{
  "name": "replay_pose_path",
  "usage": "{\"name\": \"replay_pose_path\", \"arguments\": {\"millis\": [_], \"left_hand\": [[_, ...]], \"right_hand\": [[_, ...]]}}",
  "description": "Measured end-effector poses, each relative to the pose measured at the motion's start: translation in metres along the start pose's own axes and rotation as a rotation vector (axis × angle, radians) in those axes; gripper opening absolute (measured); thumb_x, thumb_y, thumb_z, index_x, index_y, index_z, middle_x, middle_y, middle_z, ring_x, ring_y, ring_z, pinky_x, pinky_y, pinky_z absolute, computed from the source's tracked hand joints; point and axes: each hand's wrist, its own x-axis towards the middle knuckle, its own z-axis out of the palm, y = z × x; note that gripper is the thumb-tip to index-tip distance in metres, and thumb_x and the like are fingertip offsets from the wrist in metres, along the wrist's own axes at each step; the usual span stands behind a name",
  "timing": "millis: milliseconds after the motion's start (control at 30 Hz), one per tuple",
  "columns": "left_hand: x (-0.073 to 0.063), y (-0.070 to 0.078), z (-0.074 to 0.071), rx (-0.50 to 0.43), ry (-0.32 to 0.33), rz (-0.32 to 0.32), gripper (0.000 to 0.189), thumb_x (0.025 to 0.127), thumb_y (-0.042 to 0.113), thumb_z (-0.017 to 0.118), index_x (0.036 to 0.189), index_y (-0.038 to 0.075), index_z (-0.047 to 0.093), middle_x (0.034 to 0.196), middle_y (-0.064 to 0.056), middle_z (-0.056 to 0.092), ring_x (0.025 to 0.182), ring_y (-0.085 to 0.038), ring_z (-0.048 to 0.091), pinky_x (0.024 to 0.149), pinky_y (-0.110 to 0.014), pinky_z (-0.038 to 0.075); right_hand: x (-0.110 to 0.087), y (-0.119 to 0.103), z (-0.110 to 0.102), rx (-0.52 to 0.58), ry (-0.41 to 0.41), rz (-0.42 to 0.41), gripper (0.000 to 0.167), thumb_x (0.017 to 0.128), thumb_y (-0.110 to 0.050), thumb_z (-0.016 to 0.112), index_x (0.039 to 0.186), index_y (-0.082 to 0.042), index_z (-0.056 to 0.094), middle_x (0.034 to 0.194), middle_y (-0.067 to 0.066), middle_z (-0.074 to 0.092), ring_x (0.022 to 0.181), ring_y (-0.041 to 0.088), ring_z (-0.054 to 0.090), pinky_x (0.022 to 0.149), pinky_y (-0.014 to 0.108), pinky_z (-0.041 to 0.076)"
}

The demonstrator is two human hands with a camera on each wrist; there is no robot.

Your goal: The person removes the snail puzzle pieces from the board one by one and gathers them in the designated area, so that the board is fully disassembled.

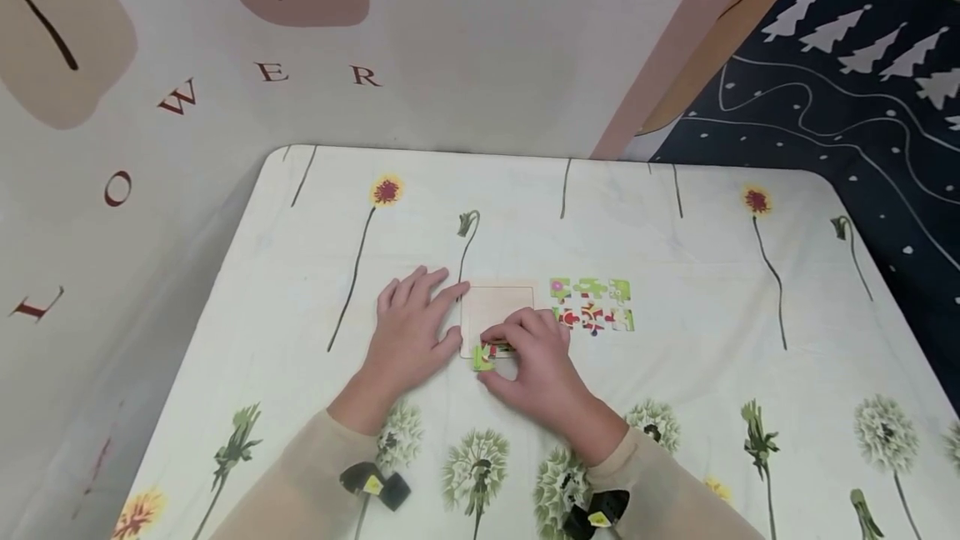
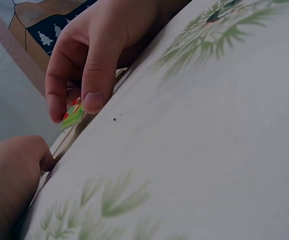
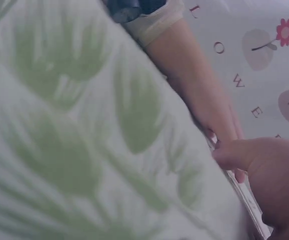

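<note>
A square wooden puzzle board [image 1: 495, 307] lies on the table between the two hands. My right hand [image 1: 536, 357] pinches a green and red puzzle piece [image 1: 483, 358] between thumb and fingers, over the board's lower left corner. From the left wrist view, the same puzzle piece [image 2: 73, 116] shows tilted under the right thumb. With fingers spread, my left hand [image 1: 411, 325] rests flat beside the board, index fingertip and thumb at its left edge. The right wrist view shows the right thumb [image 3: 234, 154] in front of the left hand [image 3: 222, 120].
Several green and red puzzle pieces [image 1: 591, 288] lie in loose rows just right of the board. A white tablecloth [image 1: 675, 273] with printed flowers covers the table. Behind the far edge hangs a pale printed fabric [image 1: 480, 48], with a dark tree-patterned one [image 1: 825, 107] at the right.
</note>
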Motion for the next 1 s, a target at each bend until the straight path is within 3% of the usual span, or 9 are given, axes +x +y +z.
{"name": "replay_pose_path", "arguments": {"millis": [367,533,800,1000], "left_hand": [[0.002,0.003,0.002,-0.014,-0.003,-0.003,0.057,0.096,0.033,0.057,0.153,0.024,0.060,0.162,-0.011,0.045,0.154,-0.039,0.030,0.120,-0.068,0.016],[0.003,0.004,0.001,-0.020,-0.001,-0.007,0.057,0.096,0.032,0.056,0.152,0.024,0.060,0.162,-0.011,0.045,0.154,-0.039,0.030,0.120,-0.068,0.016],[0.000,0.003,-0.001,-0.020,0.002,-0.014,0.057,0.095,0.031,0.057,0.152,0.024,0.060,0.162,-0.012,0.045,0.154,-0.039,0.030,0.119,-0.068,0.016],[-0.001,0.002,-0.001,-0.027,0.005,-0.012,0.057,0.096,0.031,0.057,0.152,0.023,0.060,0.162,-0.012,0.045,0.154,-0.039,0.030,0.119,-0.068,0.016]], "right_hand": [[-0.013,0.022,-0.022,-0.001,0.101,0.005,0.045,0.076,-0.018,0.096,0.117,-0.014,0.078,0.105,-0.001,0.059,0.102,0.025,0.044,0.095,0.051,0.028],[-0.018,0.029,-0.034,-0.022,0.113,0.017,0.045,0.079,-0.018,0.092,0.120,-0.013,0.076,0.111,0.001,0.062,0.108,0.027,0.047,0.101,0.056,0.027],[-0.031,0.043,-0.053,0.023,0.152,0.099,0.042,0.075,-0.010,0.094,0.114,-0.012,0.078,0.110,0.002,0.063,0.105,0.027,0.046,0.096,0.055,0.028],[-0.037,0.049,-0.064,-0.023,0.095,0.152,0.043,0.073,-0.007,0.096,0.113,-0.011,0.080,0.106,0.001,0.063,0.102,0.028,0.047,0.091,0.048,0.035]]}}
